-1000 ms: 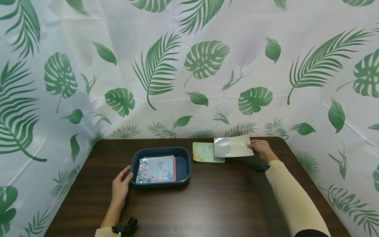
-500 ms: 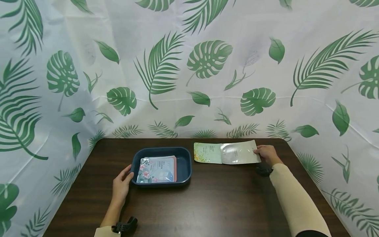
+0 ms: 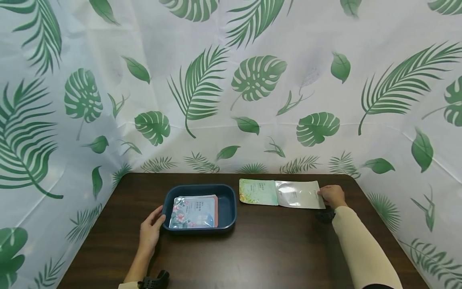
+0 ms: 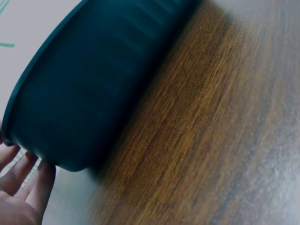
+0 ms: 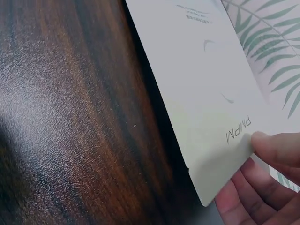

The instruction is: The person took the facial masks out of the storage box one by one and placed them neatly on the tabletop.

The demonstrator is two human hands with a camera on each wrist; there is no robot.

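Note:
At the left end of a dark blue tray, my left hand holds the rim; the left wrist view shows its fingers against the tray's outer wall. Inside the tray lie flat face-mask packets, a blue flowered one over a pink-edged one. My right hand pinches the right edge of a pale silvery face-mask packet, thumb on top and fingers beneath. Letters "PMPM" show near that edge in the right wrist view. A green flowered packet lies directly left of it, their edges meeting or slightly overlapping.
Everything is on a dark brown wooden table. A white cloth with green leaves hangs behind the table and along both sides. Black bands are on both wrists.
My right hand has lowered the silvery packet and moved it right, off most of the green packet, which now shows more fully. The left hand still holds the tray.

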